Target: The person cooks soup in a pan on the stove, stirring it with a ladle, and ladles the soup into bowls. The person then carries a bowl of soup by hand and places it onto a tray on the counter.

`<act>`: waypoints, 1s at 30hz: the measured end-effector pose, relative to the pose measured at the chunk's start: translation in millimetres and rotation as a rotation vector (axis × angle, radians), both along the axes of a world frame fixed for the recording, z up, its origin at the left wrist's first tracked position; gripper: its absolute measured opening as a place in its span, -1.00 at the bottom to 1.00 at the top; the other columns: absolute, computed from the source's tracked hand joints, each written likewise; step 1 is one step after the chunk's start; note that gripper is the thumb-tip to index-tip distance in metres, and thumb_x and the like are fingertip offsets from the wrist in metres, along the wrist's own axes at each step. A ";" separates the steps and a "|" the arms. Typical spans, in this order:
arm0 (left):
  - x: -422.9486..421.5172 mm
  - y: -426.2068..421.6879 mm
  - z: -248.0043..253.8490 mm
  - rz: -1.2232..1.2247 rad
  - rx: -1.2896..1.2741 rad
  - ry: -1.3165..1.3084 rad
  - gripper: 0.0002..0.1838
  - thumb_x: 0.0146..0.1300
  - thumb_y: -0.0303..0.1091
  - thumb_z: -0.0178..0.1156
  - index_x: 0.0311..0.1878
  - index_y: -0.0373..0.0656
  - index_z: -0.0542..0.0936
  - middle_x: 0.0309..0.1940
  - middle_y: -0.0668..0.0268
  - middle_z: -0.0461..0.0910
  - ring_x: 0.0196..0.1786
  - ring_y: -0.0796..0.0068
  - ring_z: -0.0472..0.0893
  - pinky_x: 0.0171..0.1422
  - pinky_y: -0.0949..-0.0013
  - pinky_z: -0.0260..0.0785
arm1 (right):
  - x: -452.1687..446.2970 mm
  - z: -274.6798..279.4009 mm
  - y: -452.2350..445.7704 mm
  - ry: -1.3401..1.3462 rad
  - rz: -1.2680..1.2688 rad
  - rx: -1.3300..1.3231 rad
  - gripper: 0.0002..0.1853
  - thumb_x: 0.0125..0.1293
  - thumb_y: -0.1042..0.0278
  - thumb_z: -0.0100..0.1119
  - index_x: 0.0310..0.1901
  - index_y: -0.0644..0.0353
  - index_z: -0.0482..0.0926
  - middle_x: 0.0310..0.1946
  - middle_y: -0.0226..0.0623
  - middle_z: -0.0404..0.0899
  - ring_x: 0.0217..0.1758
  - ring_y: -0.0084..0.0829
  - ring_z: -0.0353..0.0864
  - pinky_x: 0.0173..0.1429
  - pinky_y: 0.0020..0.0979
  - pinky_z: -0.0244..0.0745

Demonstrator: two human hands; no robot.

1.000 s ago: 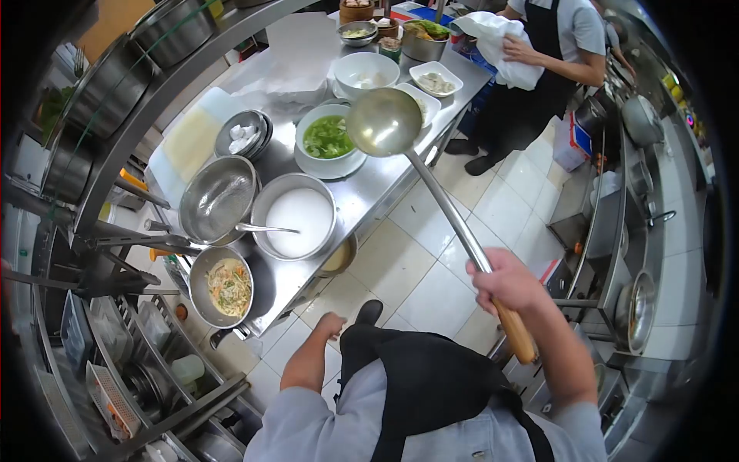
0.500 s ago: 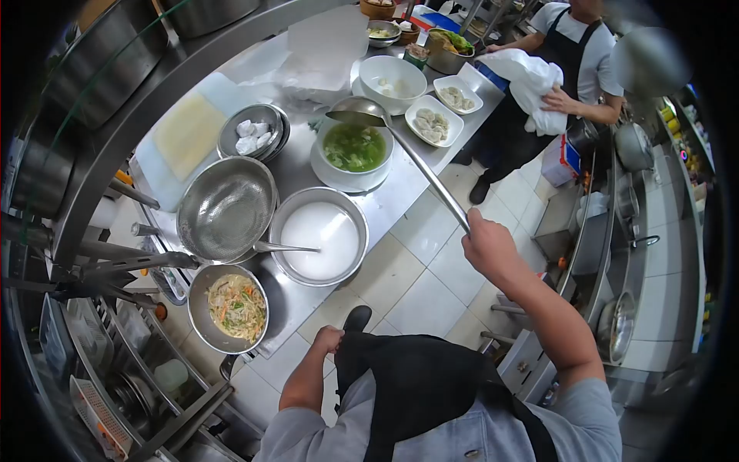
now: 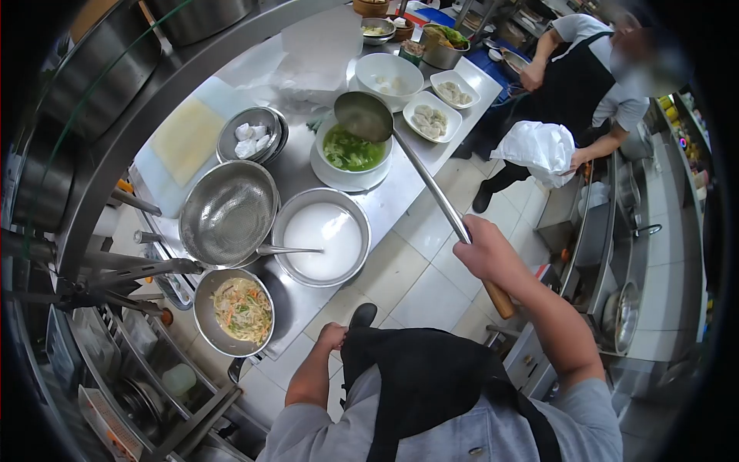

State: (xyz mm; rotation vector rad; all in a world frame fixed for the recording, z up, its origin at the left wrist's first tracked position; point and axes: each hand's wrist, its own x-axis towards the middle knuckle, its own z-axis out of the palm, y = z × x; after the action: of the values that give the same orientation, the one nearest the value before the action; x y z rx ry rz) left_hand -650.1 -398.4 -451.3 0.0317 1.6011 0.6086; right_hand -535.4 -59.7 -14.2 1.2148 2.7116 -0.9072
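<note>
Ladle (image 3: 428, 182) lies in the grasp of the right hand (image 3: 485, 245), its fingers wrapped round the handle with the end of the wooden grip (image 3: 501, 300) jutting out below them, where half a second ago that grip was hidden. Ahead and to the left of those fingers, the cup (image 3: 364, 117) hangs over the far part of the soup bowl (image 3: 320, 148); it showed nearly edge-on in the last frame and now presents a broad, dull face, while a second ago it was held farther right, across the dumpling dish (image 3: 453, 115). Whether it touches the bowl cannot be told. Left of the right fingers, on the bench (image 3: 289, 316), the pot (image 3: 315, 198) of white liquid is as it was, with the strainer (image 3: 231, 214) and noodle pan (image 3: 206, 327) farther left. The left hand (image 3: 332, 336) stays by the apron (image 3: 431, 377), fingers curled in; I cannot tell if they grip anything. Well beyond the right fingers, the co-worker (image 3: 576, 73) has let the white cloth (image 3: 536, 150) drop lower, holding it in one hand, with the other hand now away from it.
</note>
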 end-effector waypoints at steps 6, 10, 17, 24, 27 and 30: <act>3.2 4.7 0.6 -0.016 0.039 0.025 -0.71 0.32 -0.19 0.21 -0.43 -0.20 0.56 -0.57 0.32 0.54 -0.57 0.45 0.54 -0.49 0.27 0.48 | -12.4 7.8 -3.5 0.019 -0.105 -0.251 -0.77 0.18 0.38 0.11 -0.40 0.44 0.43 -0.60 -0.01 0.46 -0.59 -0.12 0.57 -0.44 -0.14 0.50; 6.8 -1.4 -5.9 0.006 0.029 -0.007 -0.75 0.31 -0.18 0.23 -0.34 -0.17 0.56 -0.54 0.33 0.56 -0.54 0.46 0.55 -0.48 0.28 0.49 | -18.3 13.6 -6.1 0.018 -0.178 -0.373 -0.78 0.18 0.38 0.12 -0.40 0.43 0.44 -0.63 -0.14 0.43 -0.69 -0.29 0.54 -0.57 -0.26 0.46; 1.6 -8.2 4.6 0.065 -0.033 -0.013 -0.79 0.31 -0.20 0.24 -0.24 -0.14 0.52 -0.52 0.35 0.54 -0.54 0.49 0.55 -0.47 0.27 0.51 | -22.3 23.2 -11.9 -0.011 -0.193 -0.517 -0.80 0.21 0.37 0.12 -0.37 0.39 0.46 -0.62 -0.22 0.44 -0.68 -0.35 0.54 -0.54 -0.29 0.46; -1.8 -8.9 16.2 0.078 -0.062 0.009 -0.79 0.31 -0.21 0.25 -0.23 -0.14 0.51 -0.49 0.36 0.56 -0.54 0.49 0.55 -0.44 0.27 0.51 | -24.9 30.0 -6.9 0.084 -0.291 -0.723 -0.92 0.14 0.49 0.18 -0.34 0.25 0.49 -0.64 -0.37 0.39 -0.75 -0.47 0.43 -0.64 -0.38 0.31; -0.7 -10.2 15.2 0.068 -0.049 0.023 -0.78 0.28 -0.20 0.25 -0.24 -0.15 0.53 -0.49 0.35 0.56 -0.54 0.50 0.55 -0.44 0.28 0.51 | -24.4 36.2 -4.9 0.204 -0.418 -0.893 -0.91 0.15 0.51 0.20 -0.32 0.28 0.50 -0.65 -0.35 0.39 -0.78 -0.49 0.37 -0.66 -0.43 0.25; -1.3 -11.1 13.4 0.052 -0.030 0.019 -0.78 0.26 -0.20 0.24 -0.26 -0.16 0.55 -0.50 0.35 0.56 -0.54 0.51 0.55 -0.45 0.29 0.52 | -26.2 47.5 -8.7 0.241 -0.457 -0.967 -0.90 0.16 0.52 0.19 -0.29 0.31 0.50 -0.67 -0.34 0.39 -0.79 -0.50 0.31 -0.67 -0.48 0.22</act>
State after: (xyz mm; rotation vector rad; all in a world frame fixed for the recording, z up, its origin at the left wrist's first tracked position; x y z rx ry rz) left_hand -651.4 -409.6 -437.9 -0.0265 1.6335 0.6258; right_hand -561.6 -68.4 33.3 1.4835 1.6257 -2.1528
